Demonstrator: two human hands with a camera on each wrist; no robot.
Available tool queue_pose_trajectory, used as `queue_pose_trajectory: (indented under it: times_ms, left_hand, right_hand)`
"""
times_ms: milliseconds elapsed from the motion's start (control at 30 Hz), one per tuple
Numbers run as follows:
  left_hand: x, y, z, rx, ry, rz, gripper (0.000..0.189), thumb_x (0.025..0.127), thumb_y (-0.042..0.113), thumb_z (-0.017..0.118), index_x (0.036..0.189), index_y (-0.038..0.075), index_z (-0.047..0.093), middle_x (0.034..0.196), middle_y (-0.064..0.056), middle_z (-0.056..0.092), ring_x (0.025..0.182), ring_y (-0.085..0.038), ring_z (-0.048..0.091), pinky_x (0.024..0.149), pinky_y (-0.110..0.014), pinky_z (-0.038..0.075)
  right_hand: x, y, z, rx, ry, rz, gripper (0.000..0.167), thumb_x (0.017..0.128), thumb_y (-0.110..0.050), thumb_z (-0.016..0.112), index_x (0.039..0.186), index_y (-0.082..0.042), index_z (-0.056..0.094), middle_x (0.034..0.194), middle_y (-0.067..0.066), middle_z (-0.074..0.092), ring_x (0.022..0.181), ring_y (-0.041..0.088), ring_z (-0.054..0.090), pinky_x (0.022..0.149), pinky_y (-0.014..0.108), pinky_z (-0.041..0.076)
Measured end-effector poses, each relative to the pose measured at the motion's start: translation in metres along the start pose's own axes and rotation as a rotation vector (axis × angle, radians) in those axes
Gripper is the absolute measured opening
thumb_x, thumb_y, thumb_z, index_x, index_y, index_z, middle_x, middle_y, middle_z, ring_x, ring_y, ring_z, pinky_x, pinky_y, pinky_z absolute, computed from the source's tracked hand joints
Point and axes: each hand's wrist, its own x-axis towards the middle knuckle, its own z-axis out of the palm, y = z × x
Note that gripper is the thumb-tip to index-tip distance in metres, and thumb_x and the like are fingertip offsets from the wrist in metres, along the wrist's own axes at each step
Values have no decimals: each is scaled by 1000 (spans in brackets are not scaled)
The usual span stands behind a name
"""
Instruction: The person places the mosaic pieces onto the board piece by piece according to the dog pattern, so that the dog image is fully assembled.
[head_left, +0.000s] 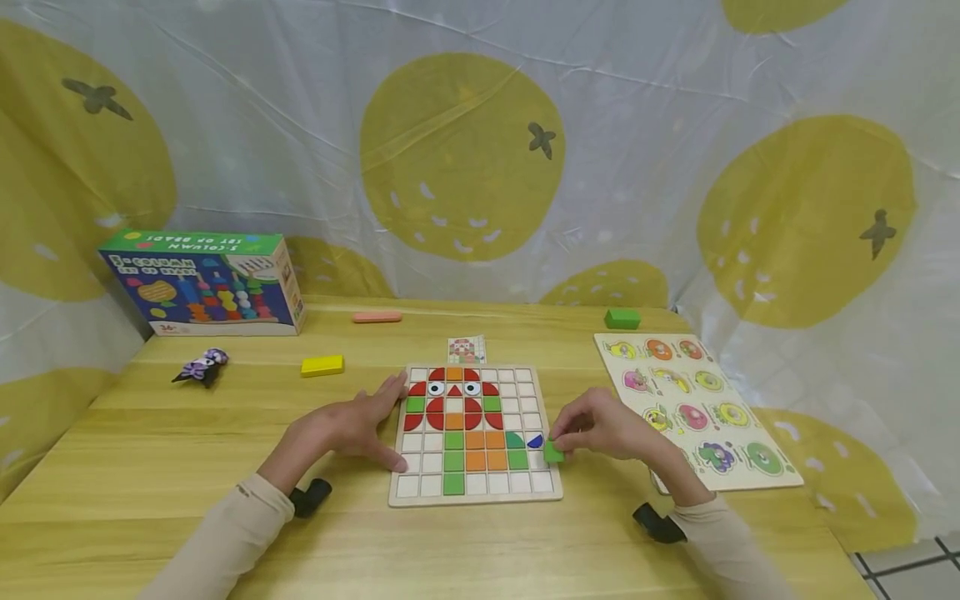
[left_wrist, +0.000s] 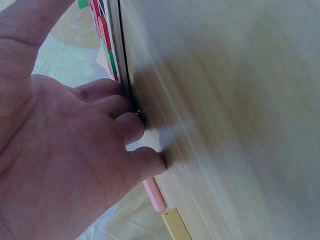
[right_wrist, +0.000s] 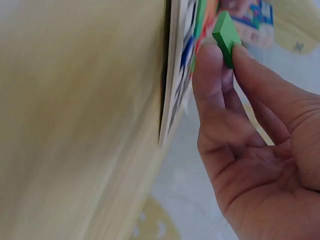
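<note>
A square wooden grid board (head_left: 476, 483) lies mid-table, partly filled with red, green and orange tiles and two eye pieces. My right hand (head_left: 603, 425) pinches a green square tile (head_left: 554, 452) between thumb and fingertips at the board's right edge. In the right wrist view that green tile (right_wrist: 227, 37) stands tilted, off the board. Just left of it a blue piece (head_left: 535, 441) sits in a grid cell, beside a dark green rounded tile (head_left: 514, 440). My left hand (head_left: 352, 429) rests spread along the board's left edge, its fingers and thumb touching the rim.
Behind the board lies a small pattern card (head_left: 467, 349). A fruit puzzle board (head_left: 697, 408) is at right, a green block (head_left: 622, 318) behind it. At left stand a bead-set box (head_left: 202, 283), a yellow block (head_left: 322, 366), a pink stick (head_left: 377, 317) and a small purple-black figure (head_left: 202, 367).
</note>
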Motion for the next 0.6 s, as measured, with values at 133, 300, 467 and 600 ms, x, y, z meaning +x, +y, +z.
queue_pose_trajectory:
  times_ms: [133,300,467,600]
  left_hand:
    - [0,0,-1,2,2,2,139,81,52,93,174,7,-1,179,-25,3,155,-68,9,120,-83,16]
    - [0,0,-1,-3,0,1,139,82,51,93,173,7,-1,179,-25,2,155,-69,8,120,-83,15]
    - [0,0,-1,-9,-7,4,139,82,50,94,173,7,-1,179,-25,1,155,-69,7,121,-82,14]
    - [0,1,-1,-6,-10,8,138,82,50,93,173,6,-2,179,-25,1,155,-69,7,121,-82,14]
  right_hand:
    - [13,-14,22,-61,-22,-10,3,92,-5,86,90,-5,84,78,-5,77,64,14,67,62,21,55]
    - [20,-21,39,-118,-35,-5,11,90,-5,87,84,-13,84,77,-12,74,68,1,59,63,20,51]
    - [20,-23,46,-136,-44,-45,10,89,-2,88,84,-10,84,76,-10,73,67,0,55,62,18,48]
    - [20,-24,48,-155,-30,-93,10,87,0,89,84,-8,84,76,-7,72,68,-1,52,61,17,46]
